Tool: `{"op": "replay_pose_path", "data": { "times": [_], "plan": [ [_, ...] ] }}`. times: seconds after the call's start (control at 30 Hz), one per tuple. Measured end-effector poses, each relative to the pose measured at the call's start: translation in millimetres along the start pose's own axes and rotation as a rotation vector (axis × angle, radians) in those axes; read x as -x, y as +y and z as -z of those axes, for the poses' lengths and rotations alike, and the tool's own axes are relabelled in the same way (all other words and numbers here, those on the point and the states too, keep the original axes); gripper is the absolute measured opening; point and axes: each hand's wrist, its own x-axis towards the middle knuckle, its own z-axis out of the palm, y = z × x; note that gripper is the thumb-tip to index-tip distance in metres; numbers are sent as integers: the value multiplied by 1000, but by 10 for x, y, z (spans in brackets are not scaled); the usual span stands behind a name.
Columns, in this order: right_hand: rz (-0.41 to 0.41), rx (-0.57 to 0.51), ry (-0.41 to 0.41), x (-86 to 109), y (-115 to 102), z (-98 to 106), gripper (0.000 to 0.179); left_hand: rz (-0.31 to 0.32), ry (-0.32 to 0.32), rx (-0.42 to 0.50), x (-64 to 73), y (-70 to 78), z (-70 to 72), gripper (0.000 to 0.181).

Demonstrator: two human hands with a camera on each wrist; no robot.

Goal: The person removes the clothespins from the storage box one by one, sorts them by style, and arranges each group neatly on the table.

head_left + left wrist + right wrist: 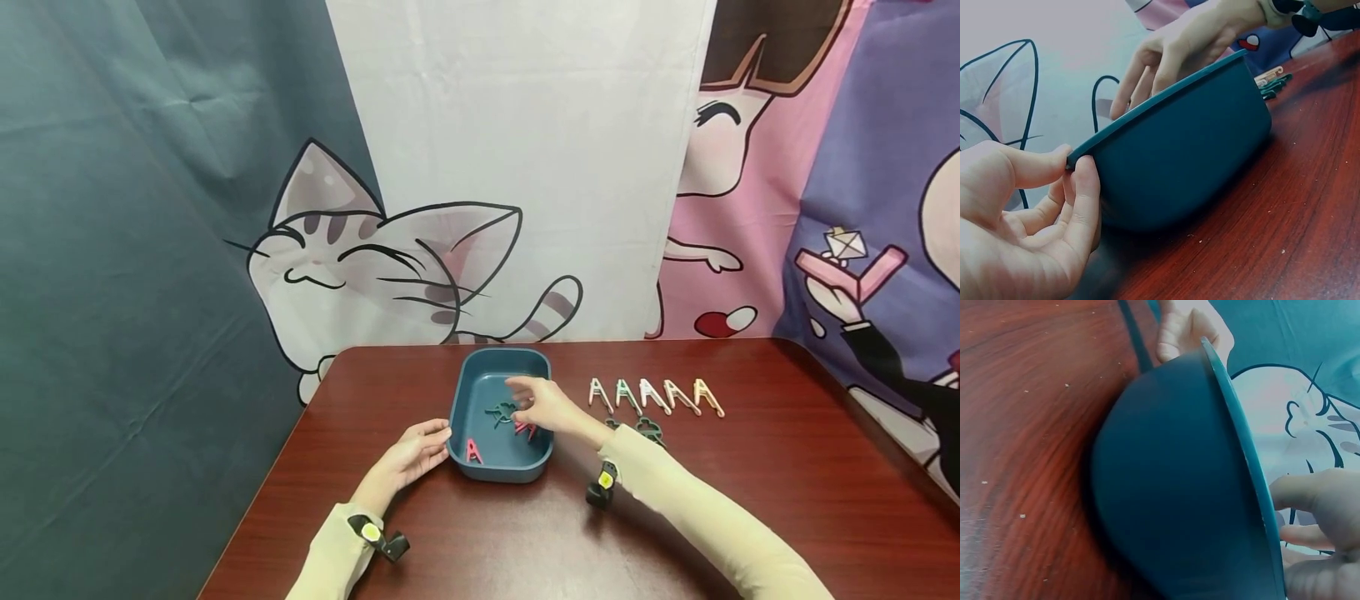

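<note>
Red clothespins (473, 451) are lying in the blue bin (502, 454) by the far edge of the surface (375, 379). Left hand (418, 450) is pinching the bin; right hand (546, 405) is hovering there, fingers apart, likely choosing one, probably needing a small pinch next.

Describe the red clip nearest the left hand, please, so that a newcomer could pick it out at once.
On the brown table stands a blue bin, its rim pinched by the left hand. Inside, in the near left corner, lies the red clip. Unlike the green pieces and other red plastic near the right hand, it lies by itself.
</note>
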Motion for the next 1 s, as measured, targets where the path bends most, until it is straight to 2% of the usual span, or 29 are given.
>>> {"op": "replay_pose_path", "data": {
  "times": [0.13,0.3,0.43,0.57,0.8,0.9,1.0],
  "plan": [
    [-37,35,-28,-62,-33,-6,62,-4,-1,-24,-2,-4,1,29],
    [-85,104,-47,-125,-51,-40,61,-1,8,-54,37,4,13,50],
    [-115,189,-56,-167,-69,-84,59,1,9,-56,49,0,21,53],
    [-135,229,-66,-207,-63,-135,60,2,15,-48,38,-8,20,45],
    [-119,303,-65,-274,-27,-198,62,-3,6,-6,-9,-5,3,14],
    [-105,291,-90,-298,-19,-212,65,-2,5,14,-11,-4,2,11],
    [-81,236,-132,-318,-1,-221,66,-1,-1,16,-3,-5,9,10]
  ]
}}
